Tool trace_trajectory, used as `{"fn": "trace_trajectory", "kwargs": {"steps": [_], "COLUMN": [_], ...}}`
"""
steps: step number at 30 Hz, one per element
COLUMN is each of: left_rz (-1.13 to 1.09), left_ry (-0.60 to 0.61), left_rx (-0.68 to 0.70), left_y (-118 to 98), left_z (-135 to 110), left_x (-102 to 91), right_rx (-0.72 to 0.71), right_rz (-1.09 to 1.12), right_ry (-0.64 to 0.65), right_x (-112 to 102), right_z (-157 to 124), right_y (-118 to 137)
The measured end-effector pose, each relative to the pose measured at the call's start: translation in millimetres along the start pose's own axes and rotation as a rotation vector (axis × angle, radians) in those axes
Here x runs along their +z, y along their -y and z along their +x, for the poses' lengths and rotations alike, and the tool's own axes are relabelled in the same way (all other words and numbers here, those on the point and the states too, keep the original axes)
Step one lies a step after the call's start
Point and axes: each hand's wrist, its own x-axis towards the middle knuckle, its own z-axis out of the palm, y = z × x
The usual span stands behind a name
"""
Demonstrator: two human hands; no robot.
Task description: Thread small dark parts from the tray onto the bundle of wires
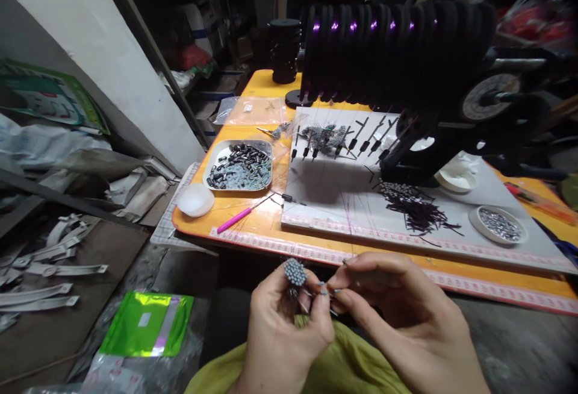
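Observation:
My left hand point(289, 322) is closed around a bundle of thin pieces with round grey-blue ends point(295, 272), their ends facing up. Its thumb and a finger also pinch a small slim piece that reaches toward the other hand. My right hand point(397, 309) pinches small thin pieces point(335, 291) between thumb and fingertips, close to my left fingertips. What these tiny pieces are is too small to tell. Both hands are above my lap, in front of the table edge.
On the orange table point(266, 87) stand a tray of small dark and pale parts point(239, 166), a white round lid point(195, 200) and a pink-handled hook tool point(235, 220). A black spool machine point(388, 56) rises over a white board point(325, 195) bearing dark short strands point(418, 213) and a dish of silvery bits point(499, 225).

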Motion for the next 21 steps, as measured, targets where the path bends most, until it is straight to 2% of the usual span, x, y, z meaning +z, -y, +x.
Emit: {"fn": "trace_trajectory", "kwargs": {"steps": [7,11,15,19,21], "left_rz": [-0.008,-0.019,0.035,0.144,0.208], "left_ry": [-0.06,-0.056,-0.039,0.026,0.031], "left_rx": [-0.083,-0.063,-0.008,0.07,0.129], "left_y": [-17.6,-22.0,-14.6,-2.7,0.1], "left_z": [-3.5,-3.8,-2.8,-2.7,-3.2], "left_x": [8.9,12.6,9.9,3.4,1.9], "right_rx": [0.144,0.193,0.16,0.079,0.067], "right_rz": [0.162,0.208,0.203,0.174,0.182], "right_ry": [-0.004,-0.01,-0.032,0.076,0.082], "right_x": [5.5,6.7,2.1,-5.1,-5.0], "right_z": [1.2,0.2,0.0,2.1,2.4], "right_y": [4.2,2.0,-5.6,-12.1,-12.0]}}
